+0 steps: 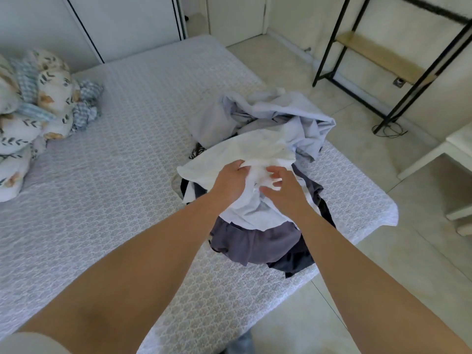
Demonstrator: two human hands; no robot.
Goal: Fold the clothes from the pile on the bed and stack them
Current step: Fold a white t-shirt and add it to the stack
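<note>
A pile of clothes [265,241] lies on the bed's near right corner, with grey, dark and pale blue pieces mixed together. On top sits a white garment [255,149]. My left hand [229,182] grips a bunch of that white cloth, fingers curled into it. My right hand [283,190] is just to the right of it on the same garment, its fingers bent and pinching the cloth. A pale blue shirt [293,116] is crumpled at the far side of the pile.
The bed [122,149] has a pale patterned cover. A bundled leaf-print quilt [35,108] lies at its far left. A black metal shelf frame [383,60] stands on the tiled floor to the right, and a white table edge [457,149] sits at the right margin.
</note>
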